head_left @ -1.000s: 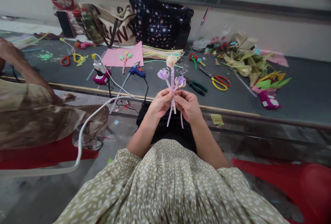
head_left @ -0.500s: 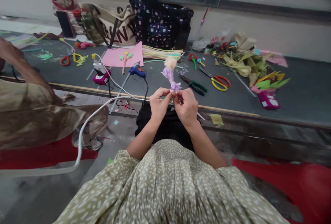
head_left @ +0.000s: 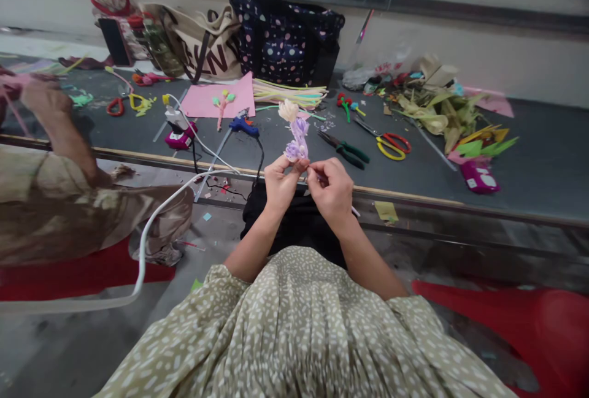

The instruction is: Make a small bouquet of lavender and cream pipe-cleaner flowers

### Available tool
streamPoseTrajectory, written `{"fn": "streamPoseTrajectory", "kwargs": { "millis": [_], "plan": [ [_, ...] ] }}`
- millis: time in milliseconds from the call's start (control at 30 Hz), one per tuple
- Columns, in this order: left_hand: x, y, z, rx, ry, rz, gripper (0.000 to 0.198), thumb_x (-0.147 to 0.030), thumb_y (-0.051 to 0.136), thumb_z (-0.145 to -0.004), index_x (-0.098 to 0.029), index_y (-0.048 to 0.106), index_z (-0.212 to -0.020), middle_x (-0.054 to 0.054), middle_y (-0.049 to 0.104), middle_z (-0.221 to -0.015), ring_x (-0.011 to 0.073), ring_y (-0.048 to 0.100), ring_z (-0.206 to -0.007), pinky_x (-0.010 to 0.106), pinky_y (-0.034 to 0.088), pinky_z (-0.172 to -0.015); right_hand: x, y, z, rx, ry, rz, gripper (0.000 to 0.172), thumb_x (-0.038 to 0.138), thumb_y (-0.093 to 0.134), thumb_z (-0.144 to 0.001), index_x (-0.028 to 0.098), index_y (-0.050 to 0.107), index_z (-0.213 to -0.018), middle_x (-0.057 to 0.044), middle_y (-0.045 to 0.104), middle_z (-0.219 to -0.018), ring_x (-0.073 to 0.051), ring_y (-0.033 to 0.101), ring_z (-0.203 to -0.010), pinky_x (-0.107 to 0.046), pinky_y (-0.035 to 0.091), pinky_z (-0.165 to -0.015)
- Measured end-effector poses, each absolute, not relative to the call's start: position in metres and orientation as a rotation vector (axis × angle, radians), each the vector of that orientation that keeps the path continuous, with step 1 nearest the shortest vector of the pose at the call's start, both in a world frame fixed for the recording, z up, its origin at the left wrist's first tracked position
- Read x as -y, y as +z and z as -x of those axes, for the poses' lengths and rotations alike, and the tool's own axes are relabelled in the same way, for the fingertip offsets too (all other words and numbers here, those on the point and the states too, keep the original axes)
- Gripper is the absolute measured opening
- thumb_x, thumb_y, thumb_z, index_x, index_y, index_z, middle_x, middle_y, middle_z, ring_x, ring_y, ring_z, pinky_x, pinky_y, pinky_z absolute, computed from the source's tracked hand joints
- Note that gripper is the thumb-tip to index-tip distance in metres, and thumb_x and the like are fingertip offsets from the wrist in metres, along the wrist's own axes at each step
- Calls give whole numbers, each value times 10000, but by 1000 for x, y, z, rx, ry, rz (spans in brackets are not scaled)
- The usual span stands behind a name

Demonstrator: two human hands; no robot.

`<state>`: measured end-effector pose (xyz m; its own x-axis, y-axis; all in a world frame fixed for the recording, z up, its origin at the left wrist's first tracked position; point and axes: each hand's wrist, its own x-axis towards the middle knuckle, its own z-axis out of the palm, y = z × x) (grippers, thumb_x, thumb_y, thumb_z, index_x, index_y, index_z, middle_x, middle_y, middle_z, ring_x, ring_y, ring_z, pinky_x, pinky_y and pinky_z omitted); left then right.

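A craft flower stalk with a cream tuft on top and purple fluffy blooms below stands upright above my hands, tilted slightly left. My left hand pinches its base between thumb and fingertips. Against it, my right hand is closed in a pinch at the lower end of the same stalk, whose stem is mostly hidden by the fingers. A pale thin end shows below the right wrist. Just beyond lie green-handled pliers, a blue glue gun and red-and-yellow scissors.
A bundle of pale pipe cleaners lies behind, beside a pink sheet bearing a small craft flower. A polka-dot bag stands at the back. Dried leaves are heaped right. A white cable crosses left, near a co-worker's arm.
The flower stalk has turned in my fingers, its cream top and purple blooms shifting left. My hands stay nearly in place. The co-worker's hand at left has moved lower, holding something pink.
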<state>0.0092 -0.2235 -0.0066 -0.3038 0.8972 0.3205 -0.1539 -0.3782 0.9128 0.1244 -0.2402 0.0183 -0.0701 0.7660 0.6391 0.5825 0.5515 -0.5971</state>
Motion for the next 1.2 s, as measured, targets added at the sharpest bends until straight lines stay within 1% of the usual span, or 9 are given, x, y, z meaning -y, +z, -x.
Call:
{"fn": "streamPoseTrajectory", "kwargs": {
  "millis": [133,333,567,700,800,900,1067,1200],
  "plan": [
    [223,-5,-7,-1034,1763,-1186,139,-308,751,-751,-174,716,-739,11,660,-729,120,576,-686,256,482,-684,240,21,-128,1732,349,1117,113,222,554,-883,201,612,-788,-9,562,-763,-133,537,-678,-266,446,-623],
    [222,-3,-5,-977,1735,-1155,144,-287,768,-732,-170,695,-691,-3,637,-669,107,560,-634,254,484,-654,237,25,-133,1751,489,1082,125,234,565,-882,197,636,-787,-4,571,-744,-134,536,-670,-269,428,-622],
    [221,2,-1,-816,1633,-1024,202,-334,815,-685,-168,700,-677,-1,643,-647,89,559,-596,236,490,-622,233,25,-138,1680,800,1016,134,264,592,-878,186,644,-783,2,576,-738,-119,506,-656,-263,396,-609],
    [222,4,2,-739,1567,-961,188,-324,823,-676,-174,710,-689,-1,650,-651,75,553,-583,214,478,-605,231,22,-138,1547,1091,958,175,348,642,-857,184,649,-794,18,536,-675,-97,430,-579,-247,333,-530],
    [222,4,3,-712,1509,-934,190,-326,826,-668,-177,710,-687,1,653,-654,73,548,-573,209,466,-583,230,20,-137,1431,1302,917,235,412,696,-814,183,647,-796,44,462,-605,-73,330,-499,-240,248,-464],
    [222,4,4,-700,1470,-927,189,-328,823,-668,-176,711,-681,4,653,-651,72,545,-569,208,462,-575,231,20,-135,1321,1460,885,299,459,744,-759,185,625,-775,71,382,-547,-58,252,-456,-240,174,-433],
    [220,2,4,-646,1430,-910,199,-337,829,-656,-180,707,-673,11,663,-670,75,549,-567,217,469,-569,233,24,-133,1234,1617,827,338,464,761,-735,190,566,-698,94,316,-512,-43,185,-432,-232,120,-420],
    [220,2,4,-677,1422,-926,232,-363,836,-643,-182,692,-661,16,659,-667,92,565,-573,241,487,-575,234,25,-132,1224,1605,852,351,474,759,-727,196,548,-693,95,327,-513,-45,187,-432,-227,128,-412]
  ]
}}
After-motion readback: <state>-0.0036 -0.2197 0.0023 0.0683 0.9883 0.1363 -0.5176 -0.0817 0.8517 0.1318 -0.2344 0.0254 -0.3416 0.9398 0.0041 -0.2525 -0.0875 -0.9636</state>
